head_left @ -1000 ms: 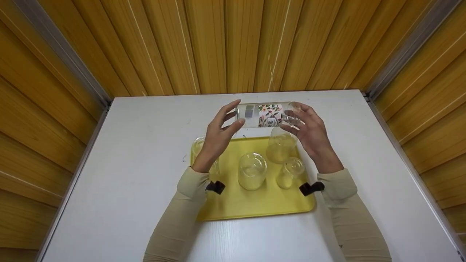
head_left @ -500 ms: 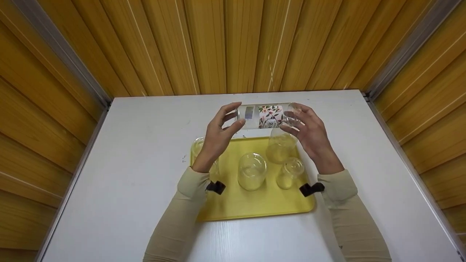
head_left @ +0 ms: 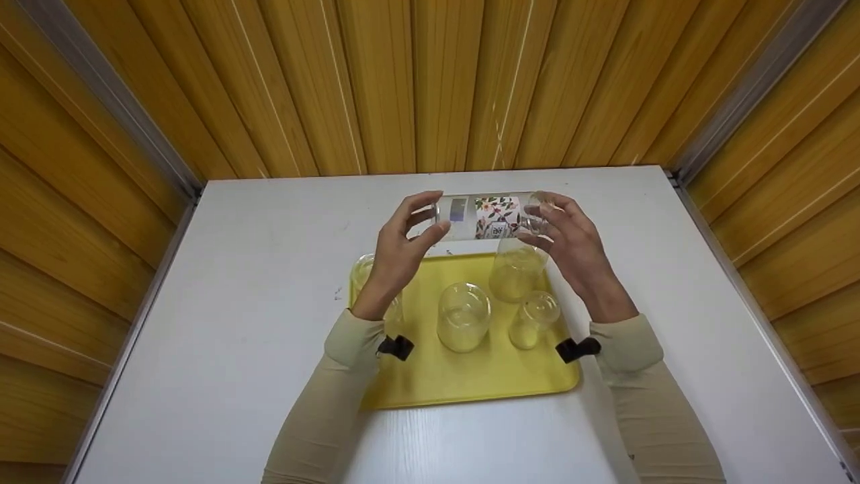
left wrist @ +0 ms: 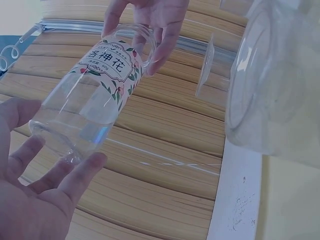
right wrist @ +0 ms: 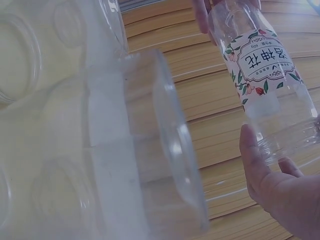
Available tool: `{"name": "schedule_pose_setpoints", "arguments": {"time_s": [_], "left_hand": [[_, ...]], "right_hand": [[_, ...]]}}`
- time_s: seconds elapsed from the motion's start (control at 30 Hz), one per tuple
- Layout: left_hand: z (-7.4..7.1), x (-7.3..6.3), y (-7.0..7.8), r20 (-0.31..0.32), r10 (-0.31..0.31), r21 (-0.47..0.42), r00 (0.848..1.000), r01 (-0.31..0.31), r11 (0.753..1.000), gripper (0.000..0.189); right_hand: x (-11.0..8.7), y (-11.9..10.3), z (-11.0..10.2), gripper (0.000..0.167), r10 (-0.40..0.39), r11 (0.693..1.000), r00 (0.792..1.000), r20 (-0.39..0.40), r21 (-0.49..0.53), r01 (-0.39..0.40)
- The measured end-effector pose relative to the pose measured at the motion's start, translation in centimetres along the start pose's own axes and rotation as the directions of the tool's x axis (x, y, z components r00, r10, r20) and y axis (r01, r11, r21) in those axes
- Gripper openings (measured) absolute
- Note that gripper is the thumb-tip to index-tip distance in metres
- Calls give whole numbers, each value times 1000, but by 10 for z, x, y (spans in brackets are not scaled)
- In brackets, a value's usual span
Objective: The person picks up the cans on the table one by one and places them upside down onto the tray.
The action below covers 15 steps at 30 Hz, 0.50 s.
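A clear jar [head_left: 497, 216] with a floral label is held sideways between both hands, above the far edge of the yellow tray [head_left: 416, 380]. At its base end, on the left, my left hand [head_left: 398, 252] grips with thumb and fingers spread around the bottom. My right hand [head_left: 572, 245] holds the other end, its fingers about the threaded mouth. In the left wrist view, the jar [left wrist: 95, 95] looks see-through, and the mouth has no lid on it. The right wrist view shows the label on the jar [right wrist: 265, 70] upside down.
Several clear glass vessels stand on the tray: a wide one [head_left: 463, 323] in the middle, a smaller one [head_left: 534, 321] to the right, a tall one [head_left: 516, 279] behind it. Another [head_left: 363, 267] is partly hidden by my left arm. A wood-patterned wall [head_left: 430, 87] rises behind the white table [head_left: 255, 269].
The jar has come slightly nearer to me and turned a little in both hands. The vessels on the tray stay where they were.
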<state>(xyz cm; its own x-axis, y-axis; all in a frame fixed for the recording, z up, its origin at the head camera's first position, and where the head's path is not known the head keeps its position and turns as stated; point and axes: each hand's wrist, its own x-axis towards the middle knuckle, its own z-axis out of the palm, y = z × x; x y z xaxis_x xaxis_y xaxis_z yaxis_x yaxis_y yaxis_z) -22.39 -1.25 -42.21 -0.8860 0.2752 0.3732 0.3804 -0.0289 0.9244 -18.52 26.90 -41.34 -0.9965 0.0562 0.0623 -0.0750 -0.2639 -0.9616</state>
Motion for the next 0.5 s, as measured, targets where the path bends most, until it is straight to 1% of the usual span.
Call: {"name": "schedule_pose_setpoints", "arguments": {"time_s": [0.13,0.27,0.37,0.5], "left_hand": [[-1,0,0,-9,3,-11,1000,-3,1000,47],[-2,-1,2,-22,-1,-19,1000,1,1000,47],[-2,-1,3,-28,-2,-19,1000,1,1000,47],[-3,-1,4,-37,2,-21,999,-3,1000,47]], "right_hand": [[1,-1,0,42,2,1000,1000,12,-28,-2],[1,-2,0,41,-3,999,1000,24,-36,4],[1,-3,-1,39,-20,999,1000,17,-33,20],[1,-4,-4,43,-54,998,999,-10,-37,53]]}}
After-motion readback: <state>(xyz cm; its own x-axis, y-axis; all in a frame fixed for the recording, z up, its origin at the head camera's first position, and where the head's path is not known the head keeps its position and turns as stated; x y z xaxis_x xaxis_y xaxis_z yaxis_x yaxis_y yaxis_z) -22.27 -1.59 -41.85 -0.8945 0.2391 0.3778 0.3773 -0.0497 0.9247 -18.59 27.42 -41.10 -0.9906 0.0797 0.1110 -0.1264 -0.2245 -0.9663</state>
